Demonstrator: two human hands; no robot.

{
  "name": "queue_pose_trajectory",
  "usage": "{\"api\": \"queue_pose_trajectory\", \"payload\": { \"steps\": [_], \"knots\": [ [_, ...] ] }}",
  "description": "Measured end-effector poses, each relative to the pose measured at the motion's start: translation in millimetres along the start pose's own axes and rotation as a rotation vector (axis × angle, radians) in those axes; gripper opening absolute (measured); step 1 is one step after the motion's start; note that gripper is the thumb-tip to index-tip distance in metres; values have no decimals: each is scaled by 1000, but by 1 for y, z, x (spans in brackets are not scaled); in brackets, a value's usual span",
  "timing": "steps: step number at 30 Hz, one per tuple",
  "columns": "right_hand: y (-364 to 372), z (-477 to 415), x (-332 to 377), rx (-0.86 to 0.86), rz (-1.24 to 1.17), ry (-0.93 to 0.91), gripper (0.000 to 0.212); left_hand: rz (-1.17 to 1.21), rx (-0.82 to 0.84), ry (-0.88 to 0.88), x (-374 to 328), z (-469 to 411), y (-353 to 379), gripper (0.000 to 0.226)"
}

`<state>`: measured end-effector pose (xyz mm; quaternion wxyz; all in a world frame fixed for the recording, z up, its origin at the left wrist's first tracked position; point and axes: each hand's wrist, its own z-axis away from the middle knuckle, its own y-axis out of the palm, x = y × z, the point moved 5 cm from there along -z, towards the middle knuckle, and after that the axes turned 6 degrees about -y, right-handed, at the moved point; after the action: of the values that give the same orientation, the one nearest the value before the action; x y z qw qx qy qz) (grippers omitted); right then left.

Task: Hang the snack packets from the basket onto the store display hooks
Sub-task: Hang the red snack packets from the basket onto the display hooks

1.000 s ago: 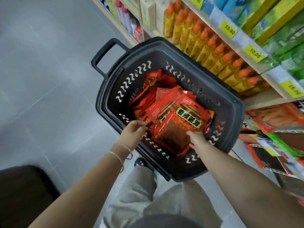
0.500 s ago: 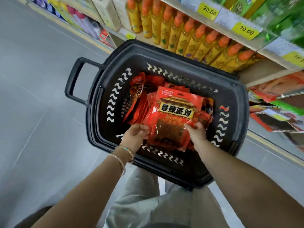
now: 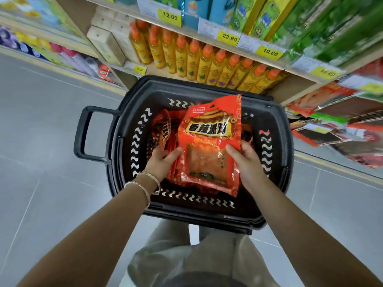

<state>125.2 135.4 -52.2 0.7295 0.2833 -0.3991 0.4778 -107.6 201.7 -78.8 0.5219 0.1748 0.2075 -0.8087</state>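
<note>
Your left hand [image 3: 160,162] grips the left edge of the red packet [image 3: 209,141], thumb on its face and fingers curled beneath. Your right hand [image 3: 246,162] pinches the right edge the same way, so the packet stands upright over the black basket [image 3: 288,139], its top near the far rim. More red ones seem to be stacked behind it; I cannot tell how many. Before you carry it off, I would square that stack and shift one grip toward the top, where a hang hole should be, though none shows here. Leave the loose packets [image 3: 162,129] lying in the basket beside your left hand. Around you, the basket's handle [image 3: 79,139] sticks out at far left and yellow bottles [image 3: 207,63] line the shelf just behind the basket. Hanging packets [image 3: 331,123] crowd the display at far right, blurred. The hooks themselves cannot be made out, so look before you reach.
</note>
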Motion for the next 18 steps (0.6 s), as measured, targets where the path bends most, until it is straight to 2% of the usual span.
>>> {"api": "queue_pose_trajectory", "payload": {
  "steps": [3, 5, 6, 9, 11, 15, 18],
  "knots": [
    [20, 6, -14, 102, -34, 158, 34, 141, 108, -28, -4, -1, 4, 89],
    [24, 3, -25, 111, 33, 198, 39, 192, 71, -74, 2, -5, -2, 83],
    [23, -2, -30, 107, 95, 201, 39, 175, 14, -71, 5, -8, -8, 73],
    [9, -24, -44, 139, 323, 150, 35, 105, -169, -33, 14, -13, -23, 38],
    [-8, -46, -54, 127, 532, 114, 41, 73, -293, -33, 22, -16, -33, 25],
    [-25, -90, -68, 199, 959, 83, 64, 106, -386, -87, 41, -18, -43, 17],
    [-20, -114, -68, 262, 1192, 31, 77, 148, -431, -112, 44, -17, -41, 13]
  ]
}}
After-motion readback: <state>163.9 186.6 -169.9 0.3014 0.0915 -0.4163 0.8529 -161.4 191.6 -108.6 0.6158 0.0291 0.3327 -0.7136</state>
